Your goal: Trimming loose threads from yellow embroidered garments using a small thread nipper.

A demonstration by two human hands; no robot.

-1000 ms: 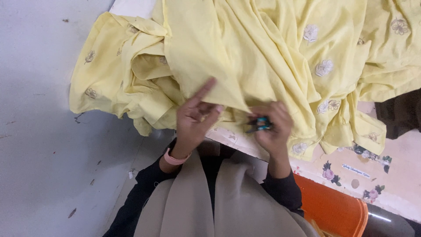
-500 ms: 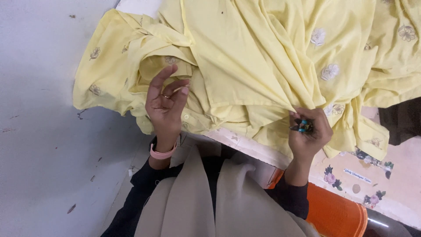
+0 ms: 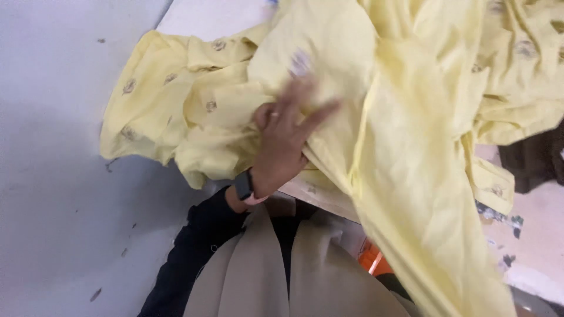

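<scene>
A large pale yellow cloth point(image 3: 411, 117) with small embroidered flower motifs lies bunched over a table and hangs down toward me at the lower right. My left hand point(image 3: 285, 141) rests on the cloth near its bunched left part, fingers spread and blurred by motion. It wears a ring and a wrist watch with a pink strap. A long fold of the cloth drapes over my right side, and my right hand is hidden beneath it or out of the picture. I wear a black sleeve and a beige garment point(image 3: 264, 276).
Grey floor point(image 3: 53, 176) lies to the left. A dark cloth point(image 3: 534, 158) sits at the right edge on the pale floral table cover point(image 3: 529, 235). An orange thing point(image 3: 373, 264) shows under the draped fold.
The yellow cloth has been pulled down over my right side, covering my right hand and the small dark object it held. My left hand has shifted right, onto the cloth's middle.
</scene>
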